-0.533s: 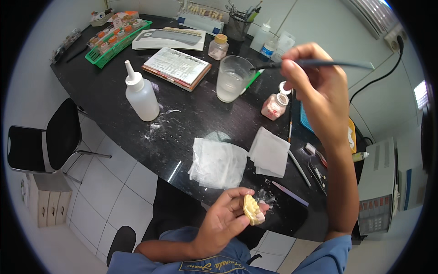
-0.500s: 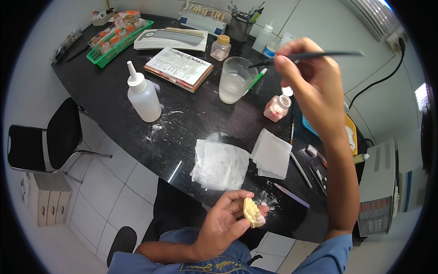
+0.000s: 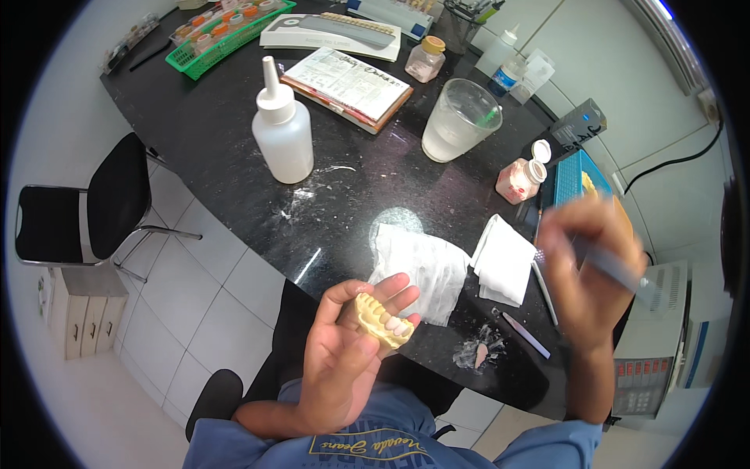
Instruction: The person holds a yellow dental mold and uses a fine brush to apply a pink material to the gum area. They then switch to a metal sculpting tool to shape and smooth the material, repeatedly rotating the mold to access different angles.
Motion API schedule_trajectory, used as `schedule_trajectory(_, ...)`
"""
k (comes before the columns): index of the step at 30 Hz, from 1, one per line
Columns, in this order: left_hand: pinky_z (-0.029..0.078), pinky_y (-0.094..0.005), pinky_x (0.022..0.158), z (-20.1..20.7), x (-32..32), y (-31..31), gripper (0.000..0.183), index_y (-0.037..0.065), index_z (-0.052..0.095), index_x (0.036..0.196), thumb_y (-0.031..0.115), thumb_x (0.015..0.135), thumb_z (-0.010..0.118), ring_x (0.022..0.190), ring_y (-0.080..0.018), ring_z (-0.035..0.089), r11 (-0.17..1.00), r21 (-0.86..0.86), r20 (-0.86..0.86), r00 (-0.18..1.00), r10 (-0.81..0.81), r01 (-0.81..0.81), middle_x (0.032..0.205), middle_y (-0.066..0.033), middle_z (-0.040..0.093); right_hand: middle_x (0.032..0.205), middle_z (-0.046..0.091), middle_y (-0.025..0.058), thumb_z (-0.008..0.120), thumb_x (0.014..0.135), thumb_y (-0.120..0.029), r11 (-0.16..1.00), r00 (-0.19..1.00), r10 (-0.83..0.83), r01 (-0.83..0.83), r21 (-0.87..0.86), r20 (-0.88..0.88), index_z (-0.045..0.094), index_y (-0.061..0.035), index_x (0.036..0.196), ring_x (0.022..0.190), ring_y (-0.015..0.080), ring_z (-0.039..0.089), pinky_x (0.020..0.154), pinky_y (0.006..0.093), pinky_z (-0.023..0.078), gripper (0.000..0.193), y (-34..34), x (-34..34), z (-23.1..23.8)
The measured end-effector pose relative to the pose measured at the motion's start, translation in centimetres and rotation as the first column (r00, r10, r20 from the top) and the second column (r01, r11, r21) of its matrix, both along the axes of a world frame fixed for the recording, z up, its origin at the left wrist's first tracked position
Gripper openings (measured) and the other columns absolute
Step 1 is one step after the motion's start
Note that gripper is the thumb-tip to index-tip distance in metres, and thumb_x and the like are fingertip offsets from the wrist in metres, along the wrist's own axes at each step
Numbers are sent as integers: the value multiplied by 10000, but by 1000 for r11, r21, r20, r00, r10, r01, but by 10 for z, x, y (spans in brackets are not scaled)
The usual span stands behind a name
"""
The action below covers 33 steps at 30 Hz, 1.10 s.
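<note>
Below centre, at about 6 o'clock: left hand point(image 3: 344, 363), palm up, fingers curled around a yellow dental cast with a row of pale teeth point(image 3: 383, 319); cast held off the edge of the black worktop point(image 3: 211, 133), over the lap, long axis running from 10 o'clock to 4 o'clock, teeth facing up and toward 3 o'clock. At 3 o'clock: right hand point(image 3: 586, 270), motion-blurred, closed around a slender grey-handled instrument point(image 3: 617, 270), probably a brush, working tip toward 9 o'clock; tip itself too blurred to resolve. Cast lying toward 8 o'clock from the right hand, well apart; instrument axis aimed roughly along that line, somewhat above the cast. Left hand the carrier, right hand the nearer free tool-bearer.

Between the two hands, on the worktop: crumpled white tissue point(image 3: 418, 266) and folded white cloth point(image 3: 504, 258), just beside each other; small smear of pink material point(image 3: 478, 356) near the worktop edge at 5 o'clock; thin hand tool point(image 3: 522, 332) beside it. Toward 12 o'clock: clear cup of cloudy liquid point(image 3: 459, 121), white squeeze bottle point(image 3: 283, 133), small open jar of pink powder point(image 3: 519, 178), printed booklet point(image 3: 348, 84), green basket of small jars point(image 3: 226, 27). At 9 o'clock, on the floor: black chair point(image 3: 86, 211).
</note>
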<state>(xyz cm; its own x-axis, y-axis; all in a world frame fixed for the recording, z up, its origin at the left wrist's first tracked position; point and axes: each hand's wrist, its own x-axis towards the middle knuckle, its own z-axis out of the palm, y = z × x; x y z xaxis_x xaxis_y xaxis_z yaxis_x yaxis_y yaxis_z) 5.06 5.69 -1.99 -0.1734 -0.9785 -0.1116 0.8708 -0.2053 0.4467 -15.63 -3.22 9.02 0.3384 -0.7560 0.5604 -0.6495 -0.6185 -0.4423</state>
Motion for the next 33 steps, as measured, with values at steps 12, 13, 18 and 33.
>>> schedule_trajectory(12, 339, -470, 1145, -3, -9, 4, 465, 54, 324, 1354, 65, 951, 555, 1348, -330, 442, 996, -92, 146, 989, 14, -1, 1364, -252, 484, 732, 639, 120, 709, 744, 0, 958, 998, -61, 63, 279, -14, 659, 27, 882, 611, 202, 635, 543, 280, 487, 149, 100, -32, -49)
schedule_trajectory(13, 340, -458, 1138, -3, -11, 6, 475, 42, 321, 1360, 50, 951, 561, 1336, -317, 460, 995, -95, 132, 991, 17, -4, 1351, -258, 502, 715, 623, 123, 691, 766, -22, 954, 996, -91, 80, 288, 25, 651, 35, 876, 606, 198, 622, 543, 277, 480, 130, 109, -39, -49)
schedule_trajectory(18, 370, -442, 1116, 1, -23, 19, 492, 31, 306, 1362, 21, 945, 568, 1312, -310, 483, 992, -115, 109, 994, -30, 43, 1295, -254, 546, 834, 659, 216, 643, 865, -89, 972, 767, -182, 44, 232, 615, 643, 72, 980, 665, 219, 662, 610, 309, 560, 198, 143, -25, -66)
schedule_trajectory(33, 397, -492, 1110, -1, -58, 32, 522, 62, 286, 1335, 98, 937, 621, 1251, -348, 543, 991, -60, 236, 966, -104, 121, 1233, -252, 597, 889, 669, 183, 764, 755, 57, 994, 685, -98, 29, 108, 721, 641, 33, 968, 832, 266, 706, 742, 351, 590, 247, 150, 1, -106)
